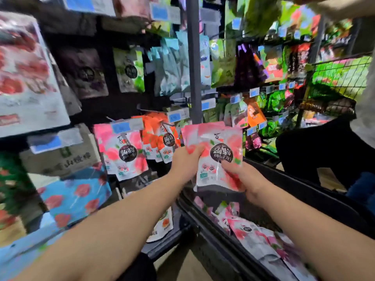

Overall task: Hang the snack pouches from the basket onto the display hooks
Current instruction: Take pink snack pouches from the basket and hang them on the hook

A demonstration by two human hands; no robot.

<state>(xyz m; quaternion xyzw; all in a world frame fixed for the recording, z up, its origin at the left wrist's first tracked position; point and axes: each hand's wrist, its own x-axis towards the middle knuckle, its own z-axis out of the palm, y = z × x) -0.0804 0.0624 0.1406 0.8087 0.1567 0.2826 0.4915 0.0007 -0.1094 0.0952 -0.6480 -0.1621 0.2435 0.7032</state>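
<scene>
Your left hand (187,159) and right hand (241,175) pinch a fanned stack of pink pouches (218,155) low, so upper holes could splay and miss the hook.

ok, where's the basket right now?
Lower right of the head view: the black basket sits below the pink pouches held by both hands, more pouches inside it.

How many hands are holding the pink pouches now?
2: the left hand grips the left edge of the pink pouches, and the right hand grips their lower right part. No other hand touches them.
</scene>
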